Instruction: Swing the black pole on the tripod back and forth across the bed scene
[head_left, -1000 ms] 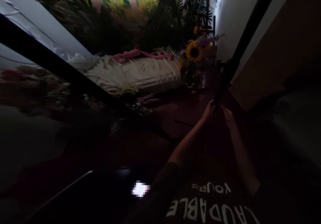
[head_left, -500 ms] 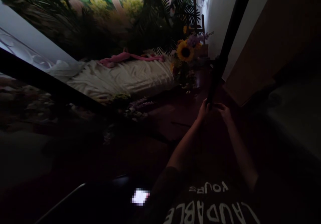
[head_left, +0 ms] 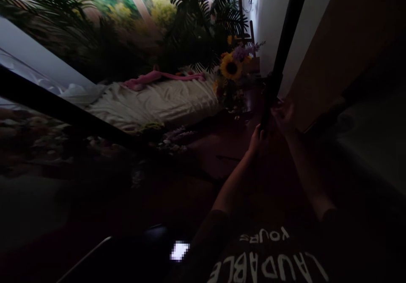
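A black upright pole [head_left: 287, 37] with a thicker joint [head_left: 271, 84] leans across the right half of the view, like a stand. My left hand [head_left: 256, 138] is wrapped round the pole's lower part, below the joint. Just right of the pole, my right hand [head_left: 284, 116] is raised close beneath the joint, its fingers partly bent. Dim light and blur hide whether those fingers touch or hold anything.
A sunflower bouquet [head_left: 231, 67] stands behind the pole. Beyond it, a pink plush toy [head_left: 142, 81] lies on a cream cloth [head_left: 165, 101]. Another dark bar [head_left: 63, 105] crosses the left side. A brown panel [head_left: 320, 67] stands at right.
My right hand has risen along the pole from beside my left hand towards the joint. My left hand keeps its hold. The view has shifted slightly.
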Demonstrator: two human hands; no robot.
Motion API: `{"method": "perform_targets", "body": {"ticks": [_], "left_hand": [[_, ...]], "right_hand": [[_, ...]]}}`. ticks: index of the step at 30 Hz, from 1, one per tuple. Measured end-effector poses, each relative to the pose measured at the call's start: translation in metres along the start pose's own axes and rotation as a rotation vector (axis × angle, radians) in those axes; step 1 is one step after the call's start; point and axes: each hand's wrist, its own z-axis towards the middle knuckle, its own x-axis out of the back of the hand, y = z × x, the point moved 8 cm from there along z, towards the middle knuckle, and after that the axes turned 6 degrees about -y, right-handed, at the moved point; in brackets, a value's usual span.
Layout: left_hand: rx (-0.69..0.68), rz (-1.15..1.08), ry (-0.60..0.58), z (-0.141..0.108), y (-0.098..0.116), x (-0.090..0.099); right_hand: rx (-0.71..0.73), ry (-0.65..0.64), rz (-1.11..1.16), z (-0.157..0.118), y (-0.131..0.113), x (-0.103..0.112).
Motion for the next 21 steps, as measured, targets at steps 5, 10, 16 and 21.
{"method": "perform_targets", "body": {"ticks": [5,10,16,21], "left_hand": [[0.007,-0.009,0.012,0.0,-0.002,0.0],[0.008,0.007,-0.016,0.004,-0.006,-0.004],[0.015,-0.036,-0.025,0.003,-0.005,-0.004],[0.015,-0.048,-0.026,0.004,-0.005,-0.005]], "right_hand": [[0.211,-0.156,-0.246,0.048,-0.084,-0.029],[0.236,-0.175,-0.362,0.056,-0.1,-0.039],[0.235,-0.176,-0.387,0.055,-0.102,-0.037],[0.192,-0.194,-0.397,0.038,-0.079,-0.044]]}}
